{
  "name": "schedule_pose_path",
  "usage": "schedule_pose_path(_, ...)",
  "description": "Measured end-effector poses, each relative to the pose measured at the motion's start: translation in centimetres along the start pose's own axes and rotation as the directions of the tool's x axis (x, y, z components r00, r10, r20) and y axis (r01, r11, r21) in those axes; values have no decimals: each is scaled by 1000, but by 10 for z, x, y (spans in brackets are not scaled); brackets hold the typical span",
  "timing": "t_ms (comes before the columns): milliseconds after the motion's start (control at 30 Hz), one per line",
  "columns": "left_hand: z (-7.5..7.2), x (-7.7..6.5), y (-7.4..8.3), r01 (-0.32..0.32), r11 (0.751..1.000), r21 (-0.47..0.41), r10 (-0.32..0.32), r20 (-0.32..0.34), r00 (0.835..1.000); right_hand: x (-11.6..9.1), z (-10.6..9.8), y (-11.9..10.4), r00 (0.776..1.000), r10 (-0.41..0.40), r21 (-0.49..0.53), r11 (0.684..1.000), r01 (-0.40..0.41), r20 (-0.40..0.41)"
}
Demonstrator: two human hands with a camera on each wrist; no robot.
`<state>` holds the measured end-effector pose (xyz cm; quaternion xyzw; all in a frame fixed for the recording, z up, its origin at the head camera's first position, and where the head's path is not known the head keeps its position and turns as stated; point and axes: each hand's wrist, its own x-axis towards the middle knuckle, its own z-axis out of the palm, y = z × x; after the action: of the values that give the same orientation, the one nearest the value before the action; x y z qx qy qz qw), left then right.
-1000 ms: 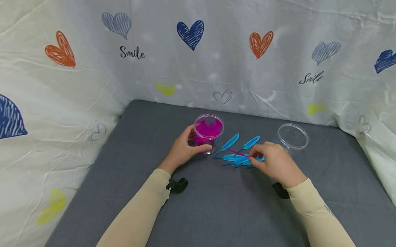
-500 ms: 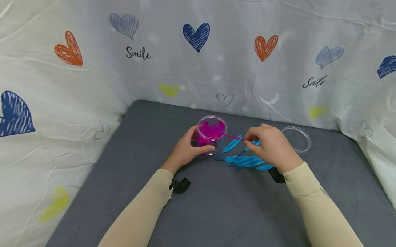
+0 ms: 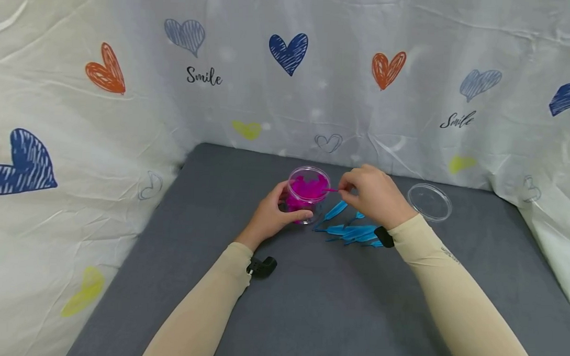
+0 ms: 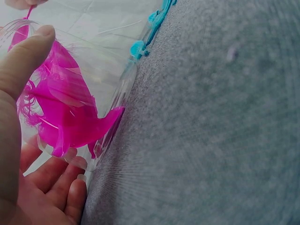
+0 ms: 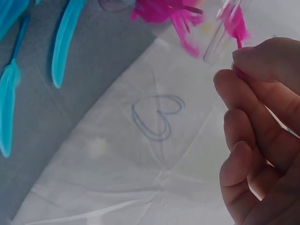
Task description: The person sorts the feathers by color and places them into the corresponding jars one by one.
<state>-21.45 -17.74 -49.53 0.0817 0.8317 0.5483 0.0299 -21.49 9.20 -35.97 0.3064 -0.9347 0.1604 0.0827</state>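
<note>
My left hand (image 3: 276, 212) grips a clear plastic jar (image 3: 318, 209) from its left side, thumb across the near wall. Several magenta feathers (image 4: 70, 103) lie inside the jar, visible through its wall. At the jar's mouth, my right hand (image 3: 373, 194) pinches the thin quill of a magenta feather (image 5: 236, 23) between thumb and forefinger. The feather's vane is at the rim and overlaps the jar. Beneath and beside my right hand, several bright blue feathers (image 3: 351, 231) are spread on the grey cloth.
A round clear lid (image 3: 430, 202) lies on the dark grey table cover (image 3: 309, 304), right of the right hand. Behind the table hangs a white curtain (image 3: 335, 101) printed with hearts. Both forearms wear beige sleeves with black wrist devices.
My right hand has moved up and left from above the blue feathers to the jar's mouth, bringing the magenta feather to the rim. The left hand keeps its grip on the jar.
</note>
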Motion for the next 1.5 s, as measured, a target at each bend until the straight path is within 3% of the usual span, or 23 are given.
schedule_pose_path(267, 4, 2, 0, -17, 1000, -7, 17, 6, 1000, 13, 7, -7, 997, -70, -43, 997, 68, -24)
schedule_pose_path(867, 4, 2, 1, -32, 999, -40, 33, 19, 999, 29, 22, -18, 997, -77, -82, 994, 76, -18)
schedule_pose_path(1000, 3, 2, -2, -23, 999, -35, 24, 13, 1000, 23, 24, -17, 995, -75, -53, 996, 72, -67)
schedule_pose_path(1167, 14, 6, 2, -23, 999, -24, 24, 26, 999, -14, 14, 0, 982, -15, 11, 1000, 17, -189)
schedule_pose_path(1267, 14, 9, 4, -30, 999, -13, 30, 34, 999, -41, 11, 13, 952, 87, 75, 995, -67, -295)
schedule_pose_path(1333, 11, 9, 5, -30, 1000, 1, 30, 32, 999, -58, 10, 23, 912, 182, 132, 981, -142, -368)
schedule_pose_path(1400, 6, 9, 4, -23, 1000, 16, 23, 25, 999, -73, 12, 33, 853, 287, 198, 955, -220, -435)
schedule_pose_path(1500, -2, 6, -2, -5, 999, 38, 5, 10, 1000, -91, 17, 48, 741, 433, 308, 899, -313, -513)
